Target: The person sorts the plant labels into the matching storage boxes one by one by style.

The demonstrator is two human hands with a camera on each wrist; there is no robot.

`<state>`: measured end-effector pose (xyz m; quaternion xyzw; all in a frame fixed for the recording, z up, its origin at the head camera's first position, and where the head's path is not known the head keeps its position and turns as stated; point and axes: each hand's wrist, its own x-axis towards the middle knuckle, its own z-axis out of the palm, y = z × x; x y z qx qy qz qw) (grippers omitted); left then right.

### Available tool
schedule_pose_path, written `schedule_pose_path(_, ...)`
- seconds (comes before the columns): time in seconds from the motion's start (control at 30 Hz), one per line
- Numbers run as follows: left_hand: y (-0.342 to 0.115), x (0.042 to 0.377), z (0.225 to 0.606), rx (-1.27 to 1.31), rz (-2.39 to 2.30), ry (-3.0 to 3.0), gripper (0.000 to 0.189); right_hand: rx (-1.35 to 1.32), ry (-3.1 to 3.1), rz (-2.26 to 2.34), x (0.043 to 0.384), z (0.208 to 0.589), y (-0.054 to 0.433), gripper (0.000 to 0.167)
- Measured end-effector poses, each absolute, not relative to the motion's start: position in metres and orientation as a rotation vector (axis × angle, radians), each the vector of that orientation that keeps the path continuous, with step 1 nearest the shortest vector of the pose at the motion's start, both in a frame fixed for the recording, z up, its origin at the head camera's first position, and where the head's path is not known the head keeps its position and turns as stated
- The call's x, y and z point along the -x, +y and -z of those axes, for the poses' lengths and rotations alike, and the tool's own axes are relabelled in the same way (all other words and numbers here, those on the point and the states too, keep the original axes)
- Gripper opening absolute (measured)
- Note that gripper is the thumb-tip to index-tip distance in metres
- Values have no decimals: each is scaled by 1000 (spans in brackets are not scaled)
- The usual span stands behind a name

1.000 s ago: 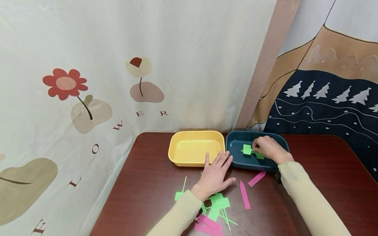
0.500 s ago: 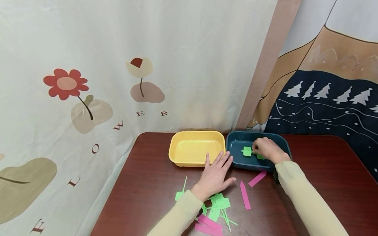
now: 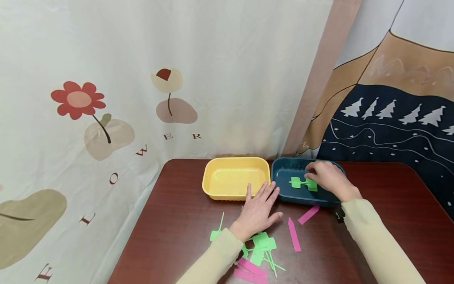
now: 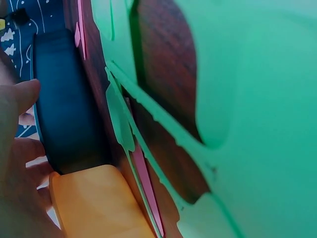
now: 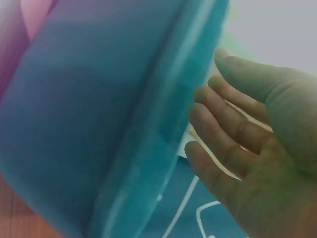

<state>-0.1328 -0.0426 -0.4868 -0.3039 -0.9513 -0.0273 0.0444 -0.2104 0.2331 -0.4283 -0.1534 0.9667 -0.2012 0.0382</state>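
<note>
My left hand (image 3: 256,215) lies with fingers spread, its fingertips at the near corners of the yellow tray (image 3: 209,193) and the dark blue tray (image 3: 301,201). In the left wrist view its fingers (image 4: 27,96) reach along the sides of both trays. Two green plant labels (image 3: 296,182) with square heads lie inside the blue tray. My right hand (image 3: 330,177) is over them, fingers loosely bent, and the right wrist view shows nothing between the fingers (image 5: 215,129). Under my left wrist is a pile of green plant labels (image 3: 264,244), looming large in the left wrist view.
Pink pointed strips (image 3: 294,234) lie on the dark red table (image 3: 170,236), one beside the blue tray's front, with several more (image 3: 252,272) near the front edge. A single green label (image 3: 214,235) lies left of my left forearm. A printed curtain (image 3: 230,98) hangs behind the table.
My right hand has let go of the green label and lifted slightly up and right, uncovering more of the labels in the blue tray. My left hand has stayed in place.
</note>
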Motion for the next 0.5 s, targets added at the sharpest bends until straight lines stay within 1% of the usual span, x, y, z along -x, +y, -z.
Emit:
schedule_pose_path(0.17,-44,134,486,924,72,-2899,78,408,3064,669,192,416,234,38)
schedule_pose_path(0.3,-44,134,487,928,90,-2899,78,384,3127,701,175,409,236,39)
schedule_pose_path(0.4,-43,134,488,930,87,-2892,78,381,3176,713,161,409,242,39)
schedule_pose_path(0.5,-42,134,489,932,79,-2890,79,368,3218,728,147,414,248,43)
